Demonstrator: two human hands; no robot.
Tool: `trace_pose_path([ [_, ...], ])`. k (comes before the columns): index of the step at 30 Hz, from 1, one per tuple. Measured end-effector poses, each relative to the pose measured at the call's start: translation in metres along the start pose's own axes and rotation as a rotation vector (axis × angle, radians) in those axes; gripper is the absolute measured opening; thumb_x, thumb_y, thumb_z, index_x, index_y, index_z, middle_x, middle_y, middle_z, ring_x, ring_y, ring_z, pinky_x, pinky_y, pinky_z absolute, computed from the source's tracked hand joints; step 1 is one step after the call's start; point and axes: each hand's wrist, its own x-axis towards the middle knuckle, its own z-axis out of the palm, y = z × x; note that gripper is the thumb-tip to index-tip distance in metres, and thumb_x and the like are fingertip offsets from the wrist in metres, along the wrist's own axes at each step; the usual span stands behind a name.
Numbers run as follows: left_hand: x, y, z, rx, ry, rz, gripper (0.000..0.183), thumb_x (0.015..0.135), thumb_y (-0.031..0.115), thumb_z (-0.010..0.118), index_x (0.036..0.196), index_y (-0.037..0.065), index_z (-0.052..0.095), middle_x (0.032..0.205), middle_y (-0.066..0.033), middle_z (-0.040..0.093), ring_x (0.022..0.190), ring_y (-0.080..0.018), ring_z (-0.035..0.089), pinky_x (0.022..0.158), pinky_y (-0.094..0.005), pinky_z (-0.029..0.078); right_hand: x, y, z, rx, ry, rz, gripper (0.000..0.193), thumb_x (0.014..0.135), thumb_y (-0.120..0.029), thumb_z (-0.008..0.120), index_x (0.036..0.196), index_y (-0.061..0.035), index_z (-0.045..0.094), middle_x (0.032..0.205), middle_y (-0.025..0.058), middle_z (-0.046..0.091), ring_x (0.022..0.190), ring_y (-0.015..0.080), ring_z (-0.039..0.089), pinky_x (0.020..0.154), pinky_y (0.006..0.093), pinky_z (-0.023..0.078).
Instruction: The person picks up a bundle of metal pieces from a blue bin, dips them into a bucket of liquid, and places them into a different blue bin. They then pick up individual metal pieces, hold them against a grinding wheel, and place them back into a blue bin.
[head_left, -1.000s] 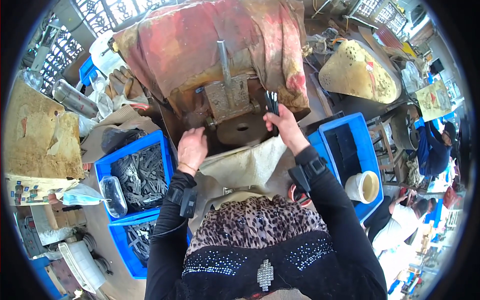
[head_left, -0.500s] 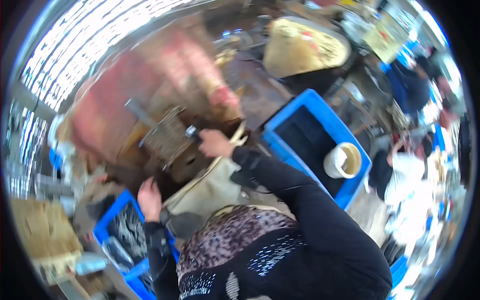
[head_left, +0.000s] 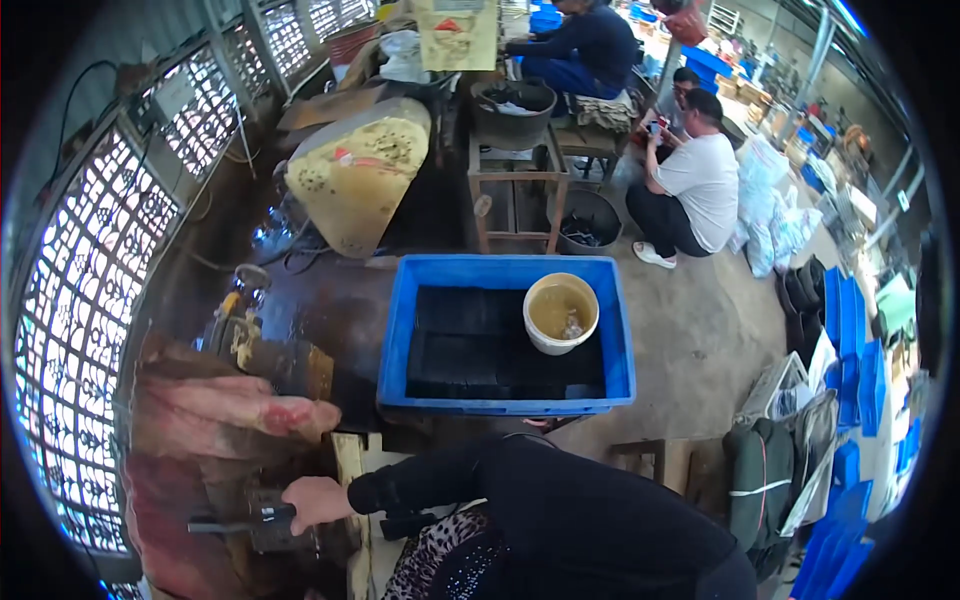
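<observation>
My right hand (head_left: 318, 502) is at the lower left, its fingers closed round the dark handle of a tool (head_left: 272, 513). A narrow dark bar (head_left: 218, 527) reaches leftward from there; whether it belongs to the held tool I cannot tell. Beneath and beside the hand is a worn brown work surface (head_left: 265, 540), partly in shadow. Reddish, stained cloth (head_left: 225, 400) drapes over the bulky shape just beyond it. My left hand is out of the picture.
A blue crate (head_left: 500, 408) stands ahead, holding dark contents and a white bucket (head_left: 548, 343). Beyond are a yellowish machine cover (head_left: 355, 180) and a dark tub on a stand (head_left: 513, 115). A person in white (head_left: 697, 180) squats behind; another person in dark clothes (head_left: 590, 45) sits farther back.
The view has swung to the right and up, so the crate is now central. My left hand has left the picture. My right hand stays closed and now appears at the lower left.
</observation>
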Motion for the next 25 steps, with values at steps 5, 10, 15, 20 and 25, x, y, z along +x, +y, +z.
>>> trace_pose_path([
  [5,-0.008,0.053,-0.015,0.018,0.045,0.043,0.021,0.088,0.013,0.063,0.1,-0.003,0.07,0.092,-0.0223,0.069,0.077,-0.0341,0.066,0.07,-0.0395,0.053,-0.022,0.005,-0.045,-0.117,0.084,0.042,0.028,0.07,-0.024,0.071,0.088,-0.0036,0.066,0.086,0.018,0.065,0.091,0.0362,0.063,0.075,0.0476,0.049],
  [10,-0.01,0.051,-0.013,0.013,0.019,0.0,0.022,0.089,0.012,0.06,0.102,-0.002,0.07,0.093,-0.0216,0.069,0.08,-0.0353,0.067,0.073,-0.0412,0.053,-0.027,0.019,-0.06,-0.2,0.141,0.048,0.023,0.074,-0.023,0.069,0.089,-0.0056,0.067,0.088,0.0175,0.066,0.089,0.0373,0.063,0.074,0.047,0.049],
  [15,-0.014,0.048,-0.015,0.001,0.005,-0.025,0.021,0.088,0.011,0.06,0.101,-0.002,0.07,0.092,-0.0211,0.069,0.08,-0.0353,0.067,0.073,-0.041,0.053,-0.028,0.037,-0.064,-0.108,0.147,0.164,0.024,0.077,-0.024,0.067,0.089,-0.0037,0.065,0.088,0.0174,0.065,0.087,0.0366,0.064,0.073,0.0459,0.049],
  [20,-0.013,0.051,-0.015,-0.006,0.005,0.012,0.021,0.088,0.012,0.06,0.101,-0.002,0.07,0.092,-0.0207,0.07,0.08,-0.0348,0.067,0.073,-0.0405,0.053,-0.014,0.06,-0.046,0.112,0.108,0.219,0.027,0.083,-0.026,0.063,0.091,-0.0005,0.062,0.085,0.0196,0.064,0.084,0.0359,0.064,0.072,0.045,0.049],
  [25,-0.011,0.048,-0.015,-0.049,-0.029,-0.067,0.022,0.089,0.013,0.059,0.103,-0.001,0.07,0.096,-0.0223,0.069,0.085,-0.033,0.068,0.077,-0.0399,0.054,-0.008,0.066,-0.031,0.407,-0.047,0.355,0.033,0.086,-0.033,0.063,0.104,-0.0055,0.058,0.095,0.0191,0.065,0.084,0.0318,0.066,0.069,0.0445,0.049],
])
